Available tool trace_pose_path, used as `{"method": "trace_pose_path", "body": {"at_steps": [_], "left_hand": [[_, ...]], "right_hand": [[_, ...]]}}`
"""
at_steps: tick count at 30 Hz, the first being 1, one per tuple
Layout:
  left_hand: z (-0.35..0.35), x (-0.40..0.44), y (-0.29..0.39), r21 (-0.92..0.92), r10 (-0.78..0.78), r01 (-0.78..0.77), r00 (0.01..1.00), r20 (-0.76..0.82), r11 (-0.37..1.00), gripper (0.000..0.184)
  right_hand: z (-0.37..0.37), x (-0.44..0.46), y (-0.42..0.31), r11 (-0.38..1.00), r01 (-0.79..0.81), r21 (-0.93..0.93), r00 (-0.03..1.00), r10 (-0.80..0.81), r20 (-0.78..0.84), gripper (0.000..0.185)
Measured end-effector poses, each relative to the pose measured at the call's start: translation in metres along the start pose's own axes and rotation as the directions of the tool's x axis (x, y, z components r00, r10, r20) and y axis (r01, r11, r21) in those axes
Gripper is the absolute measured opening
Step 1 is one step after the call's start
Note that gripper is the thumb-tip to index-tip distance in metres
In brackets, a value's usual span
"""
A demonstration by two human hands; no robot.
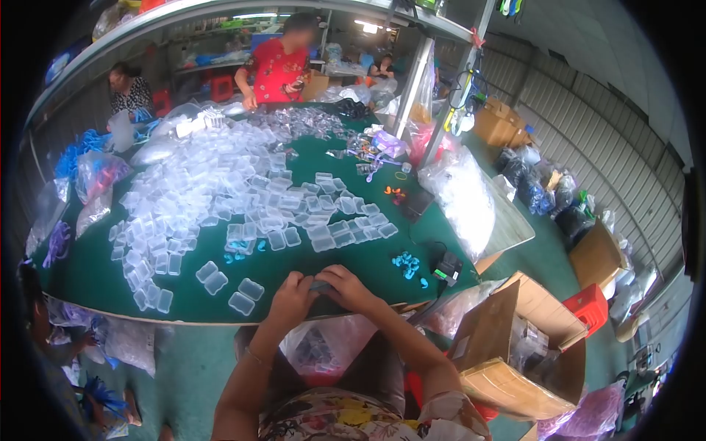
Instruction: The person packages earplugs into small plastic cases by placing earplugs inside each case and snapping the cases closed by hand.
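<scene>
At the front edge of the green table my left hand point(294, 295) and my right hand point(348, 288) come together, fingers closed around a small greyish plastic box point(320, 285). My fingers cover most of it, so its contents cannot be made out. Just left of my hands, open clear plastic boxes point(246, 295) lie on the table. Beyond them spreads a large heap of the same clear boxes point(198, 176). A few small blue pieces point(234, 257) rest near the heap, and more blue pieces point(406, 263) lie to the right of my hands.
Orange pieces point(395, 194) and a black box-shaped item point(418, 204) sit at the right, near a small black device point(446, 269). A bulging white bag point(463, 202) stands beside the table. An open cardboard box point(478, 331) is on my right. Across the table stands a person in red point(276, 70).
</scene>
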State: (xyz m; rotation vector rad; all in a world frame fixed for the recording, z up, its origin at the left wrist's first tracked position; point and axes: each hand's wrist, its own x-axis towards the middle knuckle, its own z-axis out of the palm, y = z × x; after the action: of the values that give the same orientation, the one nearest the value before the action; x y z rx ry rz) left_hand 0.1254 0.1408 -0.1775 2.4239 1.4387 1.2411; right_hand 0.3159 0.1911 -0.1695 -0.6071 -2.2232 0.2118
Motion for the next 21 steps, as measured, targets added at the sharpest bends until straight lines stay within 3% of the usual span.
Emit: {"method": "trace_pose_path", "body": {"at_steps": [2,5,7,9,11,12,13,15,17,18,21], "left_hand": [[-0.001,-0.001,-0.003,-0.012,0.002,-0.002,1.000,-0.010,1.000,0.024],[-0.009,-0.010,-0.005,-0.098,-0.047,0.050,0.998,0.035,0.994,0.013],[-0.012,-0.015,0.002,-0.108,-0.095,0.095,0.995,0.009,0.990,0.013],[-0.013,-0.037,0.015,-0.097,-0.146,0.144,0.989,-0.018,0.985,0.014],[-0.017,-0.047,0.030,-0.150,-0.082,0.069,0.993,-0.080,0.986,0.016],[-0.011,-0.056,0.035,-0.141,-0.095,0.083,0.992,-0.083,0.987,0.016],[0.001,-0.072,0.040,-0.149,-0.047,0.043,0.999,-0.024,0.988,0.020],[0.028,-0.098,0.040,-0.157,0.006,0.000,0.999,0.040,0.988,0.024],[0.049,-0.117,0.033,-0.067,-0.053,0.080,0.938,0.343,0.995,0.031],[0.047,-0.117,0.035,-0.004,-0.112,0.125,0.903,0.414,0.992,0.037],[0.020,-0.103,0.038,-0.072,-0.023,0.046,0.953,0.301,0.996,0.029]], "right_hand": [[0.004,-0.003,0.000,0.983,-0.108,0.145,0.993,0.099,0.069,0.028],[0.006,-0.003,-0.002,0.968,-0.179,0.176,0.975,0.152,0.160,0.023],[0.004,0.002,0.000,0.959,-0.129,0.251,0.972,0.072,0.222,0.021],[-0.005,0.016,0.011,0.859,-0.366,0.357,0.827,0.125,0.548,0.022],[0.000,0.033,0.005,0.652,-0.466,0.599,0.852,0.147,0.503,0.026],[0.004,0.049,-0.007,0.876,-0.229,0.424,0.911,0.039,0.412,0.035],[0.014,0.062,-0.031,0.987,0.006,0.164,0.947,-0.058,0.316,0.039],[0.036,0.074,-0.065,0.989,0.119,0.088,0.925,-0.143,0.353,0.041],[0.059,0.073,-0.070,0.989,0.146,0.028,0.921,-0.146,0.361,0.038],[0.068,0.072,-0.067,0.984,0.174,-0.039,0.917,-0.147,0.370,0.035],[0.074,0.051,-0.048,0.992,0.124,-0.023,0.945,-0.111,0.307,0.031]]}}
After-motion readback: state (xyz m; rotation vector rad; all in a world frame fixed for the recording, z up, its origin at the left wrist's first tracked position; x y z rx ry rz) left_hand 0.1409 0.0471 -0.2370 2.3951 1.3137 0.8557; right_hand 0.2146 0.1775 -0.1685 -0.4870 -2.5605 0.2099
